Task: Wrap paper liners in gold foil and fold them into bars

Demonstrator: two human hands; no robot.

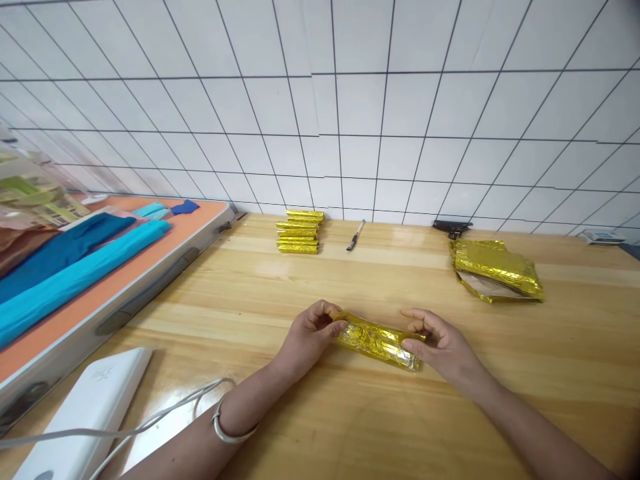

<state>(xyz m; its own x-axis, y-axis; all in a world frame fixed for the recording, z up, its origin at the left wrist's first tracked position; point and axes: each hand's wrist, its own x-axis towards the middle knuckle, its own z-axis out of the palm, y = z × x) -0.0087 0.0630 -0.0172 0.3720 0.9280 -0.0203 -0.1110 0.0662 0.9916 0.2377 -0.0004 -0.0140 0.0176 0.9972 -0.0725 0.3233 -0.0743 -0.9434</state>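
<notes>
Wood-grain tabletop (220, 283) against a white, black-gridded wall (360, 103), left hand (311, 337) and right hand (445, 347) pinching a gold foil strip (377, 341), gold foil stack (299, 236) and pen (357, 235) near the back edge

Behind the wooden tabletop (225, 283) we observed a white wall (360, 107), ruled by dark lines into a grid; at left we noted an orange surface (197, 218) with a grey edge. We saw soft reflections on the wood.
</notes>
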